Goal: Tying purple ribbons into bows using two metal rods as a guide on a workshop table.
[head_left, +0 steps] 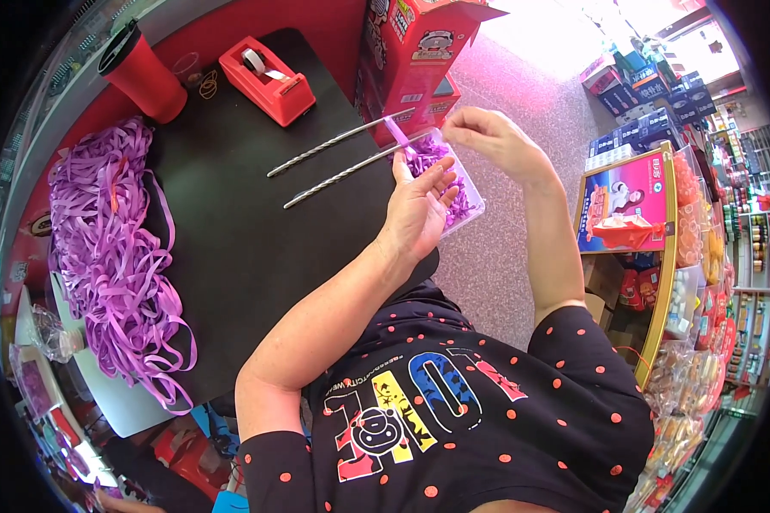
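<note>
A strip of purple ribbon point(396, 132) spans the rear ends of two spiral-fluted drill bits point(340, 178), which lie roughly parallel over the black tabletop point(239, 248), their tips toward the left. The left hand point(417, 209) is palm up, fingers loosely curled, its thumb against or just beside the ribbon at the nearer bit; I cannot tell whether it grips anything. The right hand point(498, 145) is near the ribbon, beyond the clear plastic box, with thumb and fingertips drawn narrowly together; whether something thin is pinched there is too small to make out.

Behind the left hand, the clear plastic box point(481, 208) is partly covered, and what supports it is hidden. Inside are small purple ribbon pieces point(464, 203), their shapes blurred together. Beyond stands a red carton point(415, 56), cut off by the upper edge.

Farther left are a red tape dispenser point(269, 81), a red tumbler point(145, 81) and a tangled heap of purple ribbon point(115, 248), its strand ends mostly buried.
</note>
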Demonstrator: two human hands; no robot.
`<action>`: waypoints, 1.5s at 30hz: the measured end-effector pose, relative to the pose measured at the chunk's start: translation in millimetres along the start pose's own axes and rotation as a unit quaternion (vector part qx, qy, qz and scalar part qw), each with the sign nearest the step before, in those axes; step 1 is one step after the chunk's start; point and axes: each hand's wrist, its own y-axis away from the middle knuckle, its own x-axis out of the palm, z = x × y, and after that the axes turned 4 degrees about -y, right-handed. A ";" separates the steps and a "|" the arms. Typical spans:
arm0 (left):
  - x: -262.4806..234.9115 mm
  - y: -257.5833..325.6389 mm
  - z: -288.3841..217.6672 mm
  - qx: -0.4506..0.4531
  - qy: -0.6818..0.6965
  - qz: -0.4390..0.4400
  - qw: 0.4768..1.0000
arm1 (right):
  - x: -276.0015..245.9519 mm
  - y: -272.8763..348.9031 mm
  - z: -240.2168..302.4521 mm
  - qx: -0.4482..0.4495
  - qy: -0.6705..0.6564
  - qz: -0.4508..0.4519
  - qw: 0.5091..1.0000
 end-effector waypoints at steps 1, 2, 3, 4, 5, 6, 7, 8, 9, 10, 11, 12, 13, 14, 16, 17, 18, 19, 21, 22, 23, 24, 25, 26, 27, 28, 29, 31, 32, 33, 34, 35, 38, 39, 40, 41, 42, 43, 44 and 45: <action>0.8 0.1 0.1 -0.003 0.002 0.002 1.000 | -1.4 -10.3 0.0 0.001 0.000 -0.001 1.000; 1.0 0.2 -0.3 -0.005 0.004 0.003 1.000 | -2.6 -23.2 -1.1 -0.002 0.042 0.037 0.998; 1.5 0.3 -0.3 -0.005 0.003 0.003 1.000 | -4.1 -35.6 -1.7 -0.005 0.084 0.075 0.994; 2.3 0.6 0.1 -0.007 0.000 0.013 1.000 | -3.2 -46.2 -10.1 -0.013 0.051 0.092 0.994; 1.6 1.0 -0.7 -0.006 -0.003 0.021 1.000 | -1.7 -57.6 -14.8 -0.014 0.050 0.095 0.994; 1.6 1.1 -1.1 -0.003 -0.003 0.019 1.000 | -0.9 -67.6 -18.4 0.011 0.077 0.127 0.989; 2.1 1.0 -1.0 -0.006 -0.001 0.029 1.000 | -1.1 -74.6 -21.9 0.037 0.104 0.158 0.981; 2.7 1.9 -1.4 -0.009 0.002 0.038 0.999 | 0.1 -78.9 -23.2 0.036 0.105 0.161 0.981; 3.2 2.7 -2.0 -0.007 0.004 0.038 0.999 | 0.8 -82.2 -24.5 0.034 0.130 0.165 0.977; 4.0 3.3 -2.4 -0.008 0.005 0.042 0.999 | 1.0 -84.4 -25.7 0.032 0.155 0.168 0.973; 4.3 3.8 -2.3 -0.009 0.006 0.045 0.999 | 2.8 -84.2 -23.5 0.032 0.155 0.169 0.973; 5.1 4.1 -1.8 -0.009 0.007 0.044 0.999 | 4.0 -82.8 -20.6 0.027 0.183 0.162 0.969; 6.1 4.3 -1.1 -0.005 0.005 0.038 0.999 | 4.9 -81.9 -18.0 0.021 0.211 0.155 0.965; 5.5 4.2 -0.7 0.001 0.003 0.032 0.999 | 6.5 -82.6 -17.0 0.021 0.211 0.156 0.965; 3.3 3.7 -1.4 0.000 0.003 0.030 1.000 | 10.1 -84.5 -16.2 0.040 0.228 0.155 0.960; 3.4 3.4 -1.6 0.000 0.002 0.031 1.000 | 9.9 -84.6 -16.1 0.041 0.228 0.155 0.960; 3.4 3.5 -1.5 0.000 0.002 0.031 1.000 | 9.8 -84.8 -16.6 0.040 0.233 0.154 0.959; 3.4 3.7 -1.3 -0.001 0.001 0.029 1.000 | 10.0 -85.1 -17.1 0.038 0.238 0.153 0.958; 4.4 3.9 -0.9 -0.004 -0.002 0.028 1.000 | 9.2 -85.9 -17.5 0.042 0.249 0.150 0.956; 4.7 3.8 -0.8 -0.004 -0.003 0.028 1.000 | 9.0 -86.1 -17.6 0.044 0.259 0.147 0.954; 4.8 3.9 -1.2 -0.004 -0.004 0.027 1.000 | 9.5 -86.1 -17.6 0.044 0.259 0.147 0.954; 4.7 3.8 -1.8 -0.005 -0.004 0.027 1.000 | 9.9 -85.7 -17.6 0.042 0.263 0.141 0.953; 4.7 3.7 -2.4 -0.011 0.002 0.025 1.000 | 10.3 -85.1 -17.4 0.040 0.268 0.135 0.953; 4.7 3.6 -2.8 -0.017 0.008 0.024 1.000 | 11.0 -84.3 -16.1 0.041 0.268 0.135 0.953; 5.0 3.5 -3.0 -0.018 0.008 0.024 1.000 | 11.4 -83.1 -14.1 0.045 0.280 0.126 0.951; 5.5 3.4 -2.9 -0.018 0.005 0.025 1.000 | 11.7 -81.5 -11.5 0.050 0.292 0.117 0.948; 5.7 3.5 -3.1 -0.017 0.003 0.026 1.000 | 14.2 -78.8 -4.3 0.050 0.292 0.117 0.948; 2.4 3.5 -5.9 -0.013 0.007 0.019 1.000 | 24.1 -76.6 8.4 0.083 0.315 0.088 0.941; 3.3 3.3 -5.5 -0.016 0.009 0.021 1.000 | 23.9 -74.2 7.2 0.084 0.316 0.087 0.941; 3.4 3.4 -5.0 -0.016 0.009 0.023 1.000 | 24.3 -72.3 3.4 0.063 0.329 0.067 0.940; 3.0 3.8 -4.7 -0.016 0.007 0.024 1.000 | 24.6 -70.8 -0.3 0.041 0.342 0.048 0.937; 3.4 4.3 -5.2 -0.015 0.005 0.026 1.000 | 23.2 -68.9 -3.0 0.041 0.343 0.047 0.937; 5.5 5.6 -4.4 -0.011 0.004 0.023 1.000 | 13.7 -63.6 -23.2 0.019 0.258 0.038 0.965; 6.3 5.3 -3.2 -0.010 0.003 0.024 1.000 | 6.8 -61.6 -39.0 0.024 0.154 -0.001 0.988; 6.9 5.0 -2.0 -0.011 0.003 0.030 0.999 | 2.6 -60.4 -55.5 0.029 0.046 -0.040 0.998; 6.3 3.6 -0.6 -0.011 0.002 0.035 0.999 | 3.4 -58.4 -69.5 0.028 0.046 -0.039 0.998; 3.2 2.5 -2.4 -0.012 0.014 0.045 0.999 | 8.8 -56.0 -81.8 0.101 -0.055 -0.056 0.992; 1.3 1.9 -2.0 -0.011 0.013 0.042 0.999 | 13.5 -53.6 -94.1 0.173 -0.155 -0.072 0.970; 1.7 2.2 -1.6 -0.019 0.026 0.042 0.999 | 23.2 -53.1 -101.4 0.189 -0.212 -0.067 0.956; 1.7 3.8 -3.2 -0.024 0.040 0.038 0.998 | 37.7 -53.1 -95.6 0.181 -0.226 -0.054 0.956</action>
